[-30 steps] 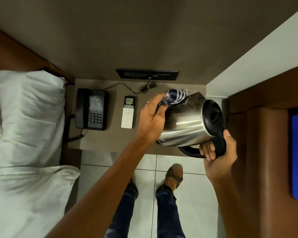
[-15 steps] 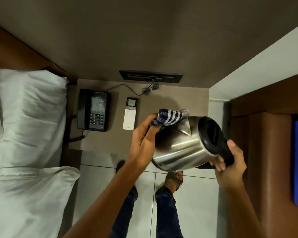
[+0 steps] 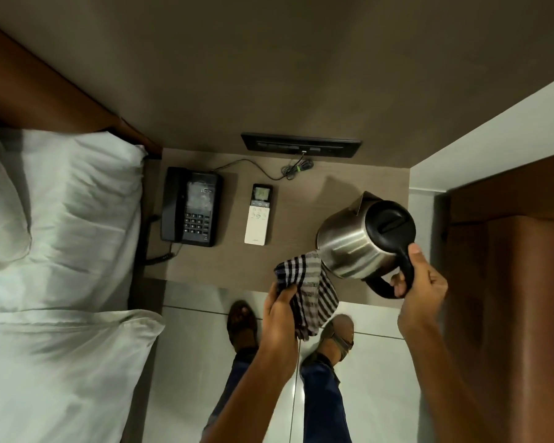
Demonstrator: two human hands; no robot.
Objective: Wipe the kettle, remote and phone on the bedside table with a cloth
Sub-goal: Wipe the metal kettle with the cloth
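Note:
My right hand [image 3: 421, 279] grips the black handle of a steel kettle [image 3: 352, 244] with a black lid, held tilted over the right end of the bedside table [image 3: 211, 266]. My left hand [image 3: 280, 310] holds a dark-and-white striped cloth [image 3: 307, 289] just below and left of the kettle's base; the cloth's top corner meets the kettle's lower side. A black desk phone [image 3: 191, 207] lies at the table's left end. A white remote [image 3: 258, 215] with a small screen lies beside it, mid-table.
A bed with white pillows [image 3: 61, 219] fills the left. A black wall socket panel [image 3: 301, 144] with a coiled cable [image 3: 296, 169] sits behind the table. A brown wooden panel [image 3: 509, 282] stands at the right. My sandalled feet [image 3: 242, 324] stand on pale floor tiles.
The kettle has moved right and back over the table, turned more upright. My left hand with the cloth has dropped from the kettle's spout side to below its base.

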